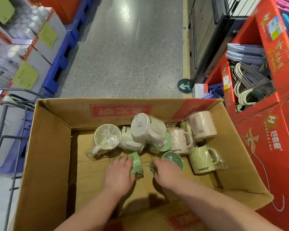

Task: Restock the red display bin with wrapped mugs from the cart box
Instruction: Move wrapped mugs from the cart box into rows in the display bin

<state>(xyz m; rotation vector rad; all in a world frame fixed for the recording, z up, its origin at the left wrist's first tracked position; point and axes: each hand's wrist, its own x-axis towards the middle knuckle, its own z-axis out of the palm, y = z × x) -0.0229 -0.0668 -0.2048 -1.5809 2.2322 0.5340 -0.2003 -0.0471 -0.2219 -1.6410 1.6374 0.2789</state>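
In the open brown cardboard box (47,147), the left grip (119,174) clamps a plastic-wrapped green mug (137,162) and the right grip (168,175) clamps another wrapped green mug (173,158). Many mugs remain, so restocking looks unfinished.

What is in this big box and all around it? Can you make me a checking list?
Surface: cardboard box with its flaps open; its floor is bare near the person.
Job's things: wrapped mugs heaped at the far end: white mug, pink mug, yellow-green mug.
Clutter: nothing seen.
Hands: left hand grips the left green mug; right hand curls over the right green mug.
Cables: nothing seen.
Surroundings: cart frame to the left, speckled floor ahead, red carton to the right, hangers in a red bin behind it.
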